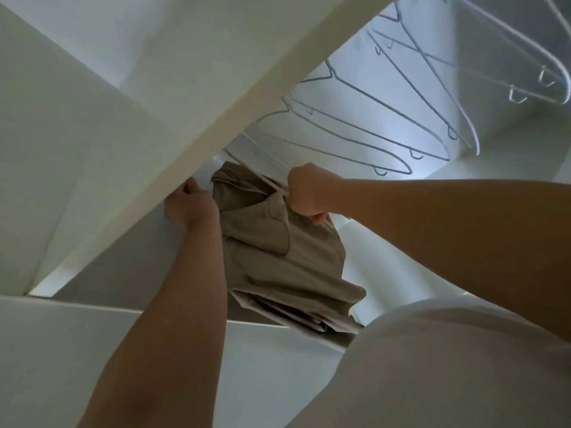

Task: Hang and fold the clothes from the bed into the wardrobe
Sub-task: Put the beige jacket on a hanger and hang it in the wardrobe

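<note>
The khaki shirt is up inside the wardrobe, draped on a pale hanger and hanging down between the two raised arms, just under the slanting white wardrobe frame.

The right hand is closed in a fist round the hanger's bar at the collar. The left hand sits at the shirt's other shoulder, against the frame's lower edge. Its fingers are curled, but I cannot tell whether they pinch cloth or only steady it.

The hanger's long axis runs on a diagonal from behind the frame edge down to the right fist, so the garment lies between the hands, with the right one carrying it. The hook and the rail are hidden behind the frame. A row of empty wire hangers fans out towards the wardrobe's far right corner.

The step in hand looks like seating the hook on the rail. That probably calls for the right hand to lift towards the frame side, clear of the empty hangers, while the left keeps the shoulder from slipping off.
</note>
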A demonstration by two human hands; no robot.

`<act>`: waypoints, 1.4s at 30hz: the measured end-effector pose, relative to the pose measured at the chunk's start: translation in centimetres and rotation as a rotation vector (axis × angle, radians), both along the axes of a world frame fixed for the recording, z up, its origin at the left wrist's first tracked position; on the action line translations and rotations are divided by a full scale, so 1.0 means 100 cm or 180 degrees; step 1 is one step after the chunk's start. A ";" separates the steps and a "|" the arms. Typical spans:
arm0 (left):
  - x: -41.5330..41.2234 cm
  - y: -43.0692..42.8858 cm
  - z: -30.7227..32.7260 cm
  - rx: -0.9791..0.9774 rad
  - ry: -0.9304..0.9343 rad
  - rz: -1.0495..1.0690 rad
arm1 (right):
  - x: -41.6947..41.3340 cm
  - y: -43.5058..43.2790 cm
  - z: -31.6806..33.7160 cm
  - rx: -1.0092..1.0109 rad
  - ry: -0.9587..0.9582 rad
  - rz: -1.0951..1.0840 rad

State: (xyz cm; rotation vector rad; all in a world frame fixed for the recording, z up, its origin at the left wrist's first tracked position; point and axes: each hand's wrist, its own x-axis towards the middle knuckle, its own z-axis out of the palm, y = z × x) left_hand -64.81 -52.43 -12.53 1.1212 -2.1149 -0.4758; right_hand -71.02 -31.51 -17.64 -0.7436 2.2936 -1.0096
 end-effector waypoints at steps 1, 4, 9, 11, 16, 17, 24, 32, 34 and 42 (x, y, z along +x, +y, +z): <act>0.000 0.001 0.004 0.0027 0.0007 -0.0029 | 0.000 0.000 0.001 0.0016 0.0014 0.0007; -0.004 0.000 0.018 0.0049 -0.0472 -0.0026 | 0.002 0.003 0.003 0.0101 0.0128 0.0043; -0.006 0.003 0.034 -0.0271 -0.1372 -0.0011 | 0.009 0.005 0.012 0.0076 0.0211 0.0086; -0.007 0.005 0.034 -0.0249 -0.1611 -0.0037 | 0.011 0.006 0.016 0.0175 0.0242 0.0150; -0.016 0.002 0.026 -0.0293 -0.1910 -0.0123 | 0.013 0.010 0.026 0.0330 0.0435 0.0246; -0.017 0.004 0.027 -0.0269 -0.1934 -0.0139 | 0.014 0.012 0.028 0.0352 0.0460 0.0270; -0.027 0.008 0.030 0.0113 -0.2195 -0.0424 | 0.016 0.019 0.031 0.0387 0.0669 0.0342; -0.016 0.026 0.017 -0.0419 -0.2166 -0.0304 | 0.010 0.020 0.025 0.0122 0.0598 0.0061; -0.020 0.037 0.017 -0.0623 -0.2041 -0.0446 | 0.010 0.022 0.023 0.0063 0.0535 -0.0078; -0.042 0.068 0.011 -0.0663 -0.1556 -0.1133 | 0.003 0.051 0.012 -0.0121 0.0366 -0.0735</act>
